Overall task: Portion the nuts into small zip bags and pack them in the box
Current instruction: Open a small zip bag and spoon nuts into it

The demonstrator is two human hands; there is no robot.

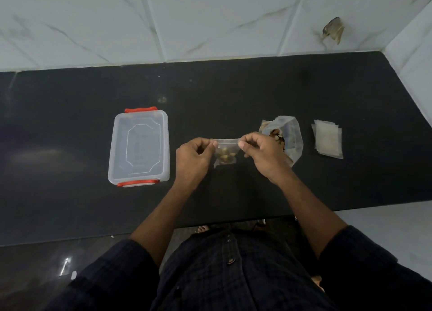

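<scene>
A small clear zip bag (226, 153) with a few nuts inside hangs above the middle of the black counter. My left hand (192, 157) pinches its top left corner and my right hand (263, 154) pinches its top right corner, stretching the zip edge between them. Behind my right hand stands a larger open plastic bag of nuts (286, 137), partly hidden by that hand. A clear plastic box (139, 147) with red clips and its lid on lies to the left of my hands.
A stack of flat small zip bags (328, 141) lies at the right. The black counter (70, 123) meets a white tiled wall (210, 18) at the back and another at the right. The counter's front edge runs just before my body.
</scene>
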